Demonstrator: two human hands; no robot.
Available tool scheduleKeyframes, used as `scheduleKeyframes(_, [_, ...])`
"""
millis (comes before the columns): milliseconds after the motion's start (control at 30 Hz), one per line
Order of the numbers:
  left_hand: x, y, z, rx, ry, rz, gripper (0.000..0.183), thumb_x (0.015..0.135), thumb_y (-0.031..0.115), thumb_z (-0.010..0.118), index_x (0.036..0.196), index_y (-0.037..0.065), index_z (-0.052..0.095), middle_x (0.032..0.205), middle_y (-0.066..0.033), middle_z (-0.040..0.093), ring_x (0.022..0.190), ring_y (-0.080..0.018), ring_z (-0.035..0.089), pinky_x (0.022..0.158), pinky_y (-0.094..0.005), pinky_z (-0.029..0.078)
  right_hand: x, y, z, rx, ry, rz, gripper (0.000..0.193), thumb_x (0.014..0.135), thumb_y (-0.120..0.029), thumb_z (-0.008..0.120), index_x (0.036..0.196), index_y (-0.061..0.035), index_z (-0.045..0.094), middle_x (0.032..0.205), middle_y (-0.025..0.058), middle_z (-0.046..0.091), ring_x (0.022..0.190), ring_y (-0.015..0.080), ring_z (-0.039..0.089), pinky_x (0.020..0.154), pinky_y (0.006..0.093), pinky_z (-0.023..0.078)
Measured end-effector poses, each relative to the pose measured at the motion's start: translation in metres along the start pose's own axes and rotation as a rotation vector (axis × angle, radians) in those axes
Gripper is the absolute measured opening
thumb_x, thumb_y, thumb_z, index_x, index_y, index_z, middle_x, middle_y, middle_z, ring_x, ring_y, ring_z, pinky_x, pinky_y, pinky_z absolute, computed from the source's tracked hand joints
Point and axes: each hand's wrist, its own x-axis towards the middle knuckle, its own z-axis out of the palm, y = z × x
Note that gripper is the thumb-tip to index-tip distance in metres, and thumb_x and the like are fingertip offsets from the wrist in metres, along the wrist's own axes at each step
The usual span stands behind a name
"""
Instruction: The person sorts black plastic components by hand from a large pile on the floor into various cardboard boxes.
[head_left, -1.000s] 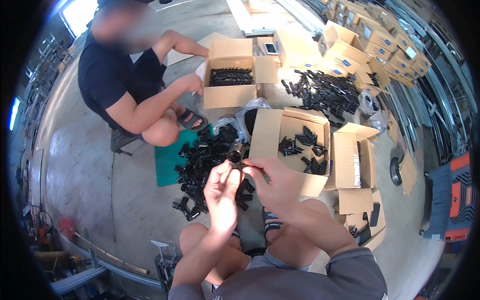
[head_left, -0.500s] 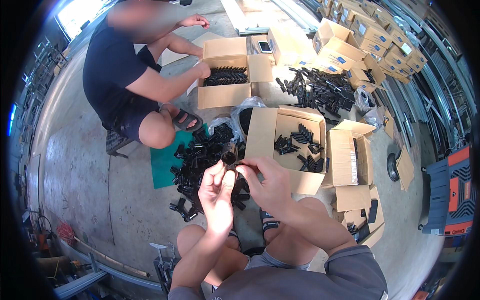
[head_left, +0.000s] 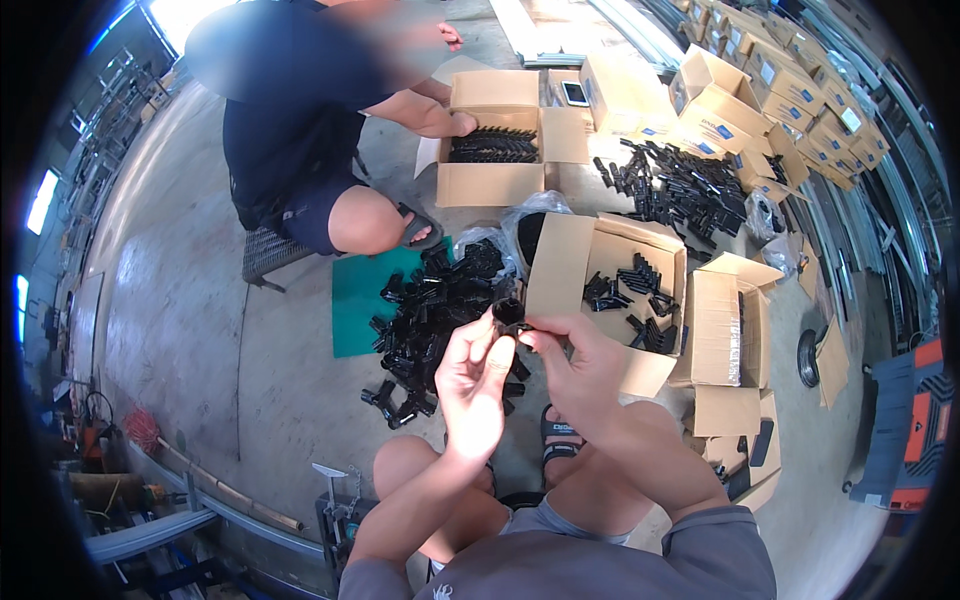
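A black plastic pipe fitting [head_left: 508,312] with a round open end is held up in front of me. My left hand [head_left: 472,378] grips it from below, thumb along its side. The fingertips of my right hand [head_left: 572,360] are pinched at its lower right side; a small dark part [head_left: 524,329] shows there, too small to name. Beyond and left of my hands, a heap of similar black fittings [head_left: 430,325] lies partly on a green sheet [head_left: 352,310]. An open carton [head_left: 563,258] with several small groups of black fittings inside stands just past my right hand.
At the far left a co-worker [head_left: 290,150] sits on a stool, one hand in a carton [head_left: 490,184] of neatly rowed black parts. Another black heap [head_left: 685,190] lies farther right. Open cartons [head_left: 712,345] and a grey-orange tool case [head_left: 905,425] stand to the right.
My view has turned a little left, so the scene sits farther right. The co-worker leans farther forward over the carton. Both my hands still hold the fitting, in nearly the same grip.
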Motion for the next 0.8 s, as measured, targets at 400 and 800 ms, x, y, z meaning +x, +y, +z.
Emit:
scheduleKeyframes(400, [-0.003, 0.005, 0.003, -0.030, -0.053, 0.065, 0.031, 0.094, 0.004, 0.066, 0.124, 0.001, 0.057, 0.114, -0.0037, 0.066, 0.102, -0.0080, 0.059, 0.092, -0.0238, 0.045, 0.004, -0.009, -0.006, -0.154, -0.057, -0.106, 0.010, 0.090, -0.010, 0.066, 0.091, -0.0010, 0.069, 0.079, 0.0112, 0.067, 0.071, 0.0243, 0.064, 0.065, 0.0348, 0.049])
scheduleKeyframes(800, [0.002, -0.003, -0.009, -0.092, -0.021, -0.056, 0.030, 0.097, 0.002, 0.060, 0.126, -0.002, 0.055, 0.117, -0.0077, 0.066, 0.104, -0.0116, 0.061, 0.094, -0.0268, 0.048, 0.009, -0.002, -0.010, -0.359, -0.147, -0.330, 0.023, 0.083, 0.005, 0.056, 0.103, -0.0043, 0.064, 0.091, 0.0124, 0.063, 0.081, 0.0309, 0.061, 0.069, 0.0418, 0.050])
